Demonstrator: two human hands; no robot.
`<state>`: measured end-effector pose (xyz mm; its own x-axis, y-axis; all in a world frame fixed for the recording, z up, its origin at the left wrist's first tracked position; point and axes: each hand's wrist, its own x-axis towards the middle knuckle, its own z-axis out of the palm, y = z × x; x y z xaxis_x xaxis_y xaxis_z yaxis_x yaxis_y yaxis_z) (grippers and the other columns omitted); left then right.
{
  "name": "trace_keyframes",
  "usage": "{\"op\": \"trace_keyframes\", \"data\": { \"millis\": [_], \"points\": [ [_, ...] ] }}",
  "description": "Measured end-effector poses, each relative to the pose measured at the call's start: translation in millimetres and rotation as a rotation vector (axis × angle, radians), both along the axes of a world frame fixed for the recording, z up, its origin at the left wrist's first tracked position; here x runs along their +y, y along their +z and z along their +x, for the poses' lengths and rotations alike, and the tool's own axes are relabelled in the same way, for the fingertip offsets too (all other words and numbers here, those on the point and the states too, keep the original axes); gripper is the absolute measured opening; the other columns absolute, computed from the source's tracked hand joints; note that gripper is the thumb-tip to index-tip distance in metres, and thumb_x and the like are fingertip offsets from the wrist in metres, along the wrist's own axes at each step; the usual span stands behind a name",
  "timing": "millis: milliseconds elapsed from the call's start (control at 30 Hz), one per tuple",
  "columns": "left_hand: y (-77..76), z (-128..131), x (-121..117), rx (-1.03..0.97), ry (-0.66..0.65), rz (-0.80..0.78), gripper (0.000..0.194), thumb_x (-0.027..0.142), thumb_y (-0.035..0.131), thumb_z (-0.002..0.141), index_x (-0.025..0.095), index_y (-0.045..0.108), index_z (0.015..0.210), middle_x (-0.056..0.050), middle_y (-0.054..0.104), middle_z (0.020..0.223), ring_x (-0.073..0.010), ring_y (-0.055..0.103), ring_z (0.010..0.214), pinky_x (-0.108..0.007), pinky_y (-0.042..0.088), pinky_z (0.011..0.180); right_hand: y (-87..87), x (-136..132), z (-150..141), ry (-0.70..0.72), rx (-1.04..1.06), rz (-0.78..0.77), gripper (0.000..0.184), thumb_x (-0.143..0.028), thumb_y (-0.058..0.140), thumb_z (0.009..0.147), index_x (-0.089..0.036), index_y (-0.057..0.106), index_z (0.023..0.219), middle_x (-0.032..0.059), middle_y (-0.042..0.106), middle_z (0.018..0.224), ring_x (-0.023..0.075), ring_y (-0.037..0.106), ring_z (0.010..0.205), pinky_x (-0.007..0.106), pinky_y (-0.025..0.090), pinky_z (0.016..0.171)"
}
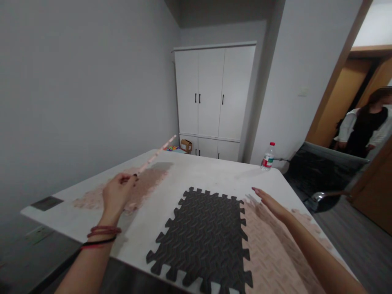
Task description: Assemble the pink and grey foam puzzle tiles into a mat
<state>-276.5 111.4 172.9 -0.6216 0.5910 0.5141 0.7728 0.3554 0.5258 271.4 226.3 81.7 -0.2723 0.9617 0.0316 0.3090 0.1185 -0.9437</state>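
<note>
My left hand [119, 192] pinches a thin pink foam piece [157, 154], which slants up and away from the fingers. It looks like a mat tile seen edge-on, though its face does not show. Below it, a pink foam tile [142, 190] lies on the white table, partly behind my hand and wrist. My right hand [271, 204] is stretched out, fingers straight and holding nothing, over another pink foam tile [266, 257] on the right. Between the hands lies a dark grey interlocking foam tile [205, 232], its right edge bordering that pink tile.
A red-capped water bottle [268, 157] stands at the white table's [211, 171] far right corner. A black chair [324, 171] is beside the table. Beyond are a cardboard box [186, 145] and a white cabinet [214, 90]. A person [366, 126] stands near the doorway.
</note>
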Motion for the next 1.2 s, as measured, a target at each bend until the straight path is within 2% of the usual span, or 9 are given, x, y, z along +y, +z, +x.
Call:
{"op": "trace_keyframes", "data": {
  "millis": [133,267,333,400,533,667,833,1000,1200],
  "points": [
    [18.2,88,37,-0.007,-0.387,0.115,0.022,0.037,0.038,0.085,0.019,0.051,0.088,0.003,0.062,0.080,-0.0102,0.057,0.072,-0.022,0.043,0.069,16.5,7,45,-0.095,0.250,-0.106,0.056,-0.063,0.037,0.083,-0.027,0.047,0.125,0.0066,0.035,0.144,0.0218,0.036,0.129,0.045,0.030,0.105],
    [13.6,188,72,0.041,-0.767,0.094,0.016,0.033,0.042,0.085,0.020,0.050,0.086,0.004,0.061,0.085,-0.0091,0.056,0.081,-0.020,0.043,0.077,40.1,10,97,-0.185,0.567,-0.172,0.060,-0.068,0.035,0.080,-0.026,0.046,0.122,0.0109,0.042,0.138,0.0244,0.046,0.121,0.048,0.040,0.097],
    [0.7,234,87,0.073,-0.924,0.038,0.013,0.030,0.043,0.086,0.020,0.052,0.088,0.003,0.062,0.087,-0.0092,0.057,0.084,-0.020,0.043,0.079,46.6,11,124,-0.242,0.661,-0.159,0.065,-0.071,0.035,0.078,-0.026,0.042,0.124,0.0124,0.045,0.136,0.0255,0.051,0.116,0.050,0.043,0.093],
    [-18.7,275,101,0.114,-1.048,-0.044,0.012,0.027,0.045,0.087,0.019,0.054,0.090,0.001,0.062,0.089,-0.0106,0.057,0.086,-0.023,0.045,0.079,43.4,15,148,-0.334,0.615,-0.158,0.066,-0.071,0.036,0.077,-0.026,0.038,0.126,0.0135,0.049,0.132,0.0248,0.057,0.107,0.049,0.047,0.088],
    [-64.8,333,124,0.226,-1.194,-0.257,0.021,0.033,0.052,0.087,0.015,0.058,0.097,-0.003,0.062,0.094,-0.0142,0.059,0.082,-0.033,0.050,0.074,7.0,28,179,-0.573,0.160,-0.141,0.059,-0.054,0.056,0.073,-0.022,0.043,0.121,0.0143,0.058,0.119,0.0228,0.064,0.089,0.041,0.053,0.077],
    [-94.8,358,140,0.353,-1.224,-0.411,0.026,0.035,0.053,0.087,0.016,0.057,0.105,-0.005,0.060,0.105,-0.0165,0.059,0.089,-0.037,0.051,0.078,-41.6,39,181,-0.640,-0.061,-0.024,0.063,-0.045,0.066,0.063,-0.016,0.050,0.115,0.0157,0.055,0.122,0.0278,0.056,0.103,0.043,0.045,0.090],
    [-100.2,360,152,0.475,-1.170,-0.447,0.028,0.034,0.053,0.087,0.017,0.055,0.110,-0.007,0.057,0.113,-0.0189,0.057,0.097,-0.041,0.049,0.083,-80.3,42,173,-0.620,-0.276,0.128,0.064,-0.053,0.061,0.062,-0.014,0.054,0.112,0.0161,0.050,0.126,0.0317,0.040,0.121,0.045,0.026,0.105],
    [-97.5,360,160,0.571,-1.124,-0.459,0.028,0.034,0.053,0.087,0.017,0.055,0.110,-0.007,0.056,0.114,-0.0197,0.056,0.099,-0.042,0.048,0.085,-93.3,44,174,-0.551,-0.681,0.237,0.062,-0.059,0.036,0.080,-0.015,0.049,0.122,0.0151,0.049,0.127,0.0275,0.044,0.118,0.041,0.031,0.102],
    [-99.6,365,162,0.646,-1.108,-0.445,0.028,0.036,0.052,0.087,0.016,0.057,0.106,-0.007,0.058,0.111,-0.0195,0.056,0.098,-0.042,0.048,0.084,-94.3,43,178,-0.547,-0.781,0.305,0.061,-0.057,0.033,0.082,-0.013,0.049,0.121,0.0142,0.051,0.124,0.0232,0.047,0.115,0.034,0.034,0.100]
  ]
}}
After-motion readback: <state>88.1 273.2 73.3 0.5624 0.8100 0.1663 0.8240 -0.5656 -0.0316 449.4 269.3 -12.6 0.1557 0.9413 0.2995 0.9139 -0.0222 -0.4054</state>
